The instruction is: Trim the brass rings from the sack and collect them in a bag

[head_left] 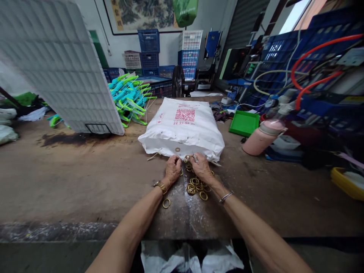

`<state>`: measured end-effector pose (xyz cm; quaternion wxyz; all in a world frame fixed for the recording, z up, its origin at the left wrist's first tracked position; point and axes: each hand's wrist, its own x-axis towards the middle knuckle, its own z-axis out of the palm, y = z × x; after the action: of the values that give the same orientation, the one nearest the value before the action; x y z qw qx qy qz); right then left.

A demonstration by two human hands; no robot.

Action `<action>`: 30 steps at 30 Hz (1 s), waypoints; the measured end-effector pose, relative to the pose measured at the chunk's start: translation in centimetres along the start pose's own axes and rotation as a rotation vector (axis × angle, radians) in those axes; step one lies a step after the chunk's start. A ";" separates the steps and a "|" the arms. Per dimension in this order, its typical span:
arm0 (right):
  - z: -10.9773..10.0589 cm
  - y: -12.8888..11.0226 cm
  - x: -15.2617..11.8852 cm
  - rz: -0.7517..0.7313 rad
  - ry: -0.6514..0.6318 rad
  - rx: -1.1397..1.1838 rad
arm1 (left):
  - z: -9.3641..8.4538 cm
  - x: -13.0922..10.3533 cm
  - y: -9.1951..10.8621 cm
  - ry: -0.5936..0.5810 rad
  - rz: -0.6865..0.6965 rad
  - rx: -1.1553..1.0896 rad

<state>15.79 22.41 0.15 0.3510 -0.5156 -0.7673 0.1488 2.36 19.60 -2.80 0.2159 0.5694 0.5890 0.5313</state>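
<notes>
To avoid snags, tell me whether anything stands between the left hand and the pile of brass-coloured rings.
Only one loose ring, right beside the left hand; nothing else visible blocks the pile.

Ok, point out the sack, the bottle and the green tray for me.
Sack [183,127]: head view, middle of its upper side.
Bottle [258,140]: head view, on its pink body.
Green tray [243,123]: head view, on its flat floor.

— Can we tell whether our left hand [173,169] grips anything?
— No, its fingertips are mostly hidden.
— And the brass-coloured rings [191,185] by our right hand [201,167]'s fingers?
— That hand partly covers some.
— Beyond the fingers?
— We can't read the smallest print on the white sack [182,131].
</notes>
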 end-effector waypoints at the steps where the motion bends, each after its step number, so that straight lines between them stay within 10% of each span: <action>1: -0.3 0.0 -0.1 -0.022 -0.008 -0.036 | 0.0 0.0 0.0 0.002 0.000 0.006; 14: -2.8 -1.0 -3.6 -0.223 -0.175 -0.301 | 0.4 0.1 -0.3 0.030 -0.011 0.071; 30: -3.1 1.6 -5.1 0.176 -0.034 0.197 | 0.2 -0.7 -0.2 -0.104 0.124 0.202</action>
<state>20.17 18.10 -0.57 0.3726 -0.5414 -0.7064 0.2625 2.61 19.08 -3.32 0.1545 0.6503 0.5914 0.4511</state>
